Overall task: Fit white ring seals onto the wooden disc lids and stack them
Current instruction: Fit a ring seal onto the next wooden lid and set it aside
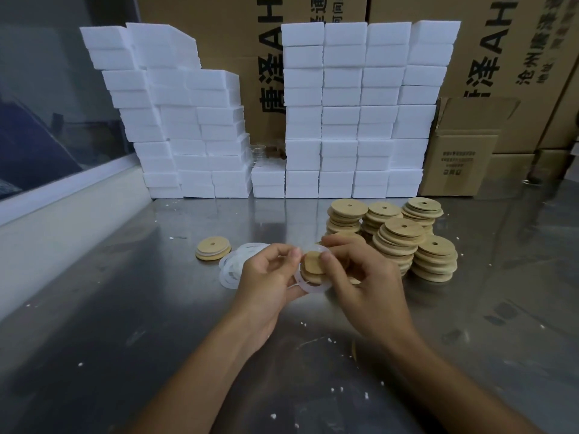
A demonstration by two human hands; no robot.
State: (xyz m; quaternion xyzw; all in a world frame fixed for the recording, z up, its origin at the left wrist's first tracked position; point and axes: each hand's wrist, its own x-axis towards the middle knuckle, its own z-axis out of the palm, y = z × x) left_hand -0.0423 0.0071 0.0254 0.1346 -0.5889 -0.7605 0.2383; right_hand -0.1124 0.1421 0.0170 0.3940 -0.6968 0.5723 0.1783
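Above the steel table, both hands hold one wooden disc lid (313, 264) on edge, facing me. A white ring seal (310, 287) hangs loosely around it. My left hand (269, 277) pinches the ring and the lid's left edge. My right hand (360, 270) grips the lid from the right, thumb on its face. A loose heap of white ring seals (233, 267) lies on the table just left of my hands. Further left sits a short stack of lids with seals fitted (213, 248). Several stacks of bare wooden lids (404, 236) stand to the right.
A wall of white foam blocks (344, 120) runs along the back of the steel table (125, 308). Brown cartons (460, 158) stand behind and to the right. Small white foam crumbs dot the tabletop. A window ledge (62, 214) borders the left side.
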